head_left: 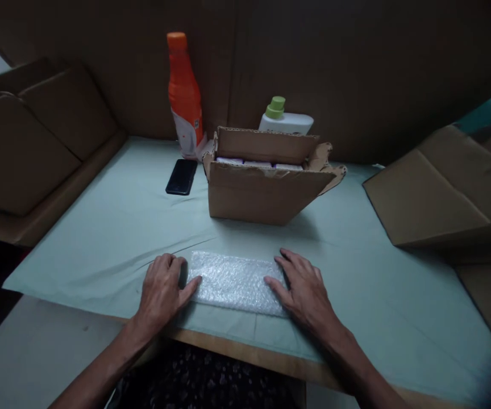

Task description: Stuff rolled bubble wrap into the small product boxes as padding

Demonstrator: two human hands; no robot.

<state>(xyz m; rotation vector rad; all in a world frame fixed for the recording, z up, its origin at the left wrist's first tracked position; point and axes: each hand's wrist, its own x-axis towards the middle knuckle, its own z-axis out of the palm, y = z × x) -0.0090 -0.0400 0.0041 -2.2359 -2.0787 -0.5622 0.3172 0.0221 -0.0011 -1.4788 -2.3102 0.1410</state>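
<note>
A flat, folded piece of bubble wrap (237, 282) lies on the pale green cloth near the table's front edge. At its left end is my left hand (162, 287), thumb on top of the wrap and fingers curled by the edge. My right hand (305, 287) grips the opposite end, its thumb over the wrap and its fingers along the side. Just behind stands an open cardboard box (254, 196) with its flaps up; several white-and-purple packs (257, 164) show inside, their lower parts hidden.
An orange bottle (184, 94) and a black phone (181, 176) are left of the box. Behind it a white bottle with a green cap (286, 120) is partly hidden. Larger cardboard boxes flank the table at left (24, 147) and right (437, 187).
</note>
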